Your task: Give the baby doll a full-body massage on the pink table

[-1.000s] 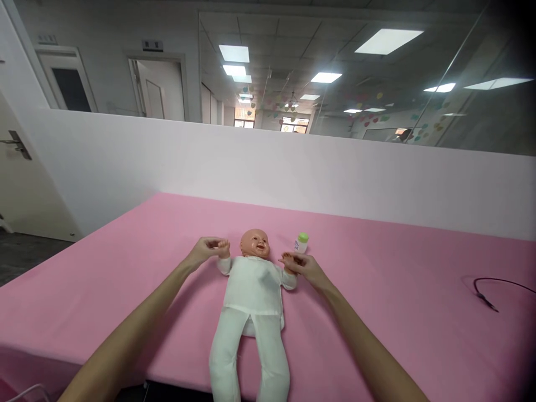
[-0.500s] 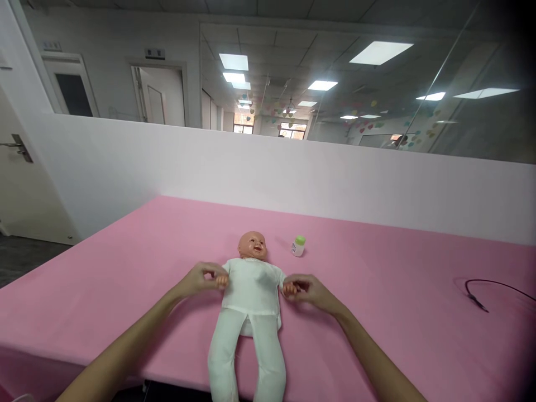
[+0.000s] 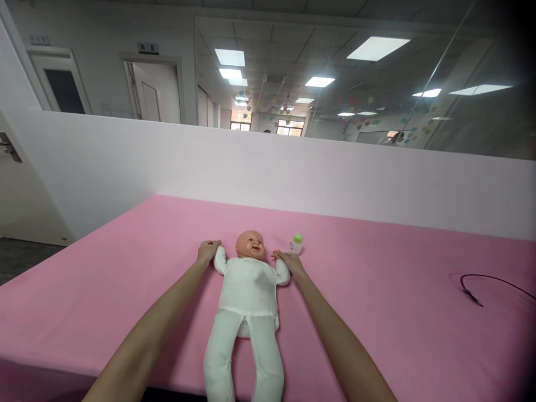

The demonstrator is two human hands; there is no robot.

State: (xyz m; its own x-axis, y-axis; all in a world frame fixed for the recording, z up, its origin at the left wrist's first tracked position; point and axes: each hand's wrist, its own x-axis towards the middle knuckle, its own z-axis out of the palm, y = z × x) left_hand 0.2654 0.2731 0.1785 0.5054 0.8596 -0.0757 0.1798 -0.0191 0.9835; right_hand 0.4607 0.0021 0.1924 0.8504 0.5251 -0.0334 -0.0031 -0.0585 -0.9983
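A baby doll (image 3: 250,287) in white top and trousers lies on its back, its head toward the wall. My left hand (image 3: 207,252) is closed on the doll's hand at the left, beside its head. On the other side, my right hand (image 3: 290,261) grips the doll's other hand. Both doll arms are bent upward at the elbows. Just behind my right hand stands a small clear bottle (image 3: 296,244) with a green cap, its lower part partly covered by my hand.
Pink cloth covers the table (image 3: 377,312). A thin black cable (image 3: 494,277) curls at the right. Behind the table runs a low white wall (image 3: 335,184) with glass above it. A door (image 3: 25,195) stands at the far left.
Both my hands have moved up toward the doll's head, carrying its hands along. The doll's arms went from lying down at its sides to bent upward. The view has shifted slightly.
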